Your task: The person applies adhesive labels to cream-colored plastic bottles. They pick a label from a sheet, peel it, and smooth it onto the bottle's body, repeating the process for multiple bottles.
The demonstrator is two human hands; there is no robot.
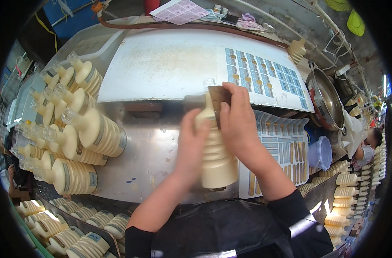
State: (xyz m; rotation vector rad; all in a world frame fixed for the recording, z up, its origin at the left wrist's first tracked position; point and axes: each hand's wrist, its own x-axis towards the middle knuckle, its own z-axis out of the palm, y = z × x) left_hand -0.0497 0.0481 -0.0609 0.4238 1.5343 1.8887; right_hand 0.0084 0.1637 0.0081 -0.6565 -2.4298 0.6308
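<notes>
The left hand [192, 139] is at the left side of the bottle [219, 170], its fingers toward the bottle's shoulder and too blurred to tell how firmly they press. Its bare forearm [159, 204] slants up from below and left of the bottle. The right hand [238, 116] is at the bottle's upper right, thumb and bent fingers in a pinch. Its forearm [266, 172] rises from below and right of the bottle. Dark sleeves [297, 213] cover both upper arms.
</notes>
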